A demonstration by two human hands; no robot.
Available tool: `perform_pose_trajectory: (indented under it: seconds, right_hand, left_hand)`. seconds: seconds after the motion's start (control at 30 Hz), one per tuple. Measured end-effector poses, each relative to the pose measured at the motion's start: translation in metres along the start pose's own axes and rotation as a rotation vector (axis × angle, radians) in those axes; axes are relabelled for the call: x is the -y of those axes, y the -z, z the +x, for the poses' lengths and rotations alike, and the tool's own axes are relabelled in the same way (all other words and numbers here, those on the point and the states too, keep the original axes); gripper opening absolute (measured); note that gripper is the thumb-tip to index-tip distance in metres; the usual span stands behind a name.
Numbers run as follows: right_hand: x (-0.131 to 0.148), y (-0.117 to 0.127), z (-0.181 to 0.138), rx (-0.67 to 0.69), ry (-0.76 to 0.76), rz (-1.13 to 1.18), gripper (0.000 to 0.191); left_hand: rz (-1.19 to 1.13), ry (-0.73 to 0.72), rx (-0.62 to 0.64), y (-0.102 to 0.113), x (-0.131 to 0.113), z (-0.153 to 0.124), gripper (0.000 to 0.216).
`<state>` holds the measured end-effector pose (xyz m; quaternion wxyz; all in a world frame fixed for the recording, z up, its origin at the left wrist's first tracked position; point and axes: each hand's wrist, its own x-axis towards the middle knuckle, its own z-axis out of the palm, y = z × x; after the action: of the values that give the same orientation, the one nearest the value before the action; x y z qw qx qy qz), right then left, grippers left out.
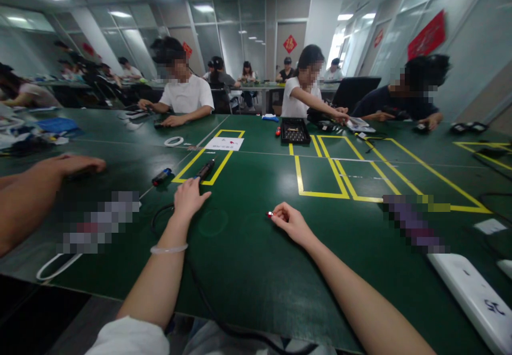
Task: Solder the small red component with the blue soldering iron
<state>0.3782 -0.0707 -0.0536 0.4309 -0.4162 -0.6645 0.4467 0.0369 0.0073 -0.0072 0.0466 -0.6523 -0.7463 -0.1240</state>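
Note:
A dark, pen-shaped tool with a thin metal tip [206,169] lies on the green table, its tip pointing away from me. My left hand [189,197] reaches to its near end, thumb spread to the side and fingertips at the handle; whether they press on it I cannot tell. Over the middle of the table, my right hand [290,220] is closed in a pinch on a small red piece with a shiny part [270,214], its exact kind too small to make out. Left of the tool sits a short blue-and-black cylinder [161,176].
Yellow tape outlines [323,194] mark the table. A white paper [224,143], a black tray of small parts [295,131] and a white power strip [468,285] lie around. A black cable [202,288] runs past my left arm. Another person's arm [44,189] reaches in from the left.

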Motion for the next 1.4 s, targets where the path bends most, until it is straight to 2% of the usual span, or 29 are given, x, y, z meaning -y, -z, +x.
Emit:
perform_pose_trajectory:
  seconds: [0.07,0.13,0.2,0.27,0.4,0.53,0.67,1.07,1.2,1.4]
  right_hand:
    - [0.0,0.0,0.0,0.004,0.0,-0.003,0.025]
    - [0.0,0.0,0.0,0.005,-0.003,-0.007,0.025]
    - [0.001,0.0,-0.001,0.006,-0.005,-0.007,0.024]
    - [0.002,0.0,-0.001,0.009,-0.006,-0.007,0.024]
    - [0.002,-0.001,0.0,0.018,-0.007,-0.013,0.024]
    - [0.0,-0.001,0.0,0.025,-0.004,-0.01,0.025]
    - [0.001,-0.002,0.0,0.023,0.001,-0.017,0.023]
    - [0.005,-0.004,-0.002,-0.011,0.072,-0.171,0.014]
    - [0.001,-0.004,-0.002,-0.043,0.081,-0.3,0.01]
    - [-0.003,-0.006,0.0,-0.069,0.056,-0.481,0.011]
  left_hand:
    - [0.057,0.144,0.08,0.002,0.021,0.005,0.067]
    - [0.054,0.196,0.182,0.004,0.035,0.008,0.063]
    - [0.039,0.183,0.225,0.007,0.042,0.01,0.059]
    - [0.033,0.15,0.208,0.008,0.043,0.01,0.059]
    - [0.024,0.109,0.201,0.006,0.034,0.007,0.062]
    - [0.041,0.067,0.23,0.002,0.015,0.001,0.063]
    - [0.037,-0.049,0.224,-0.001,-0.012,-0.007,0.064]
    - [-0.098,-0.505,0.249,-0.007,-0.123,-0.067,0.062]
    - [-0.128,-0.594,0.249,-0.008,-0.141,-0.083,0.061]
    - [-0.151,-0.659,0.25,-0.009,-0.148,-0.091,0.062]
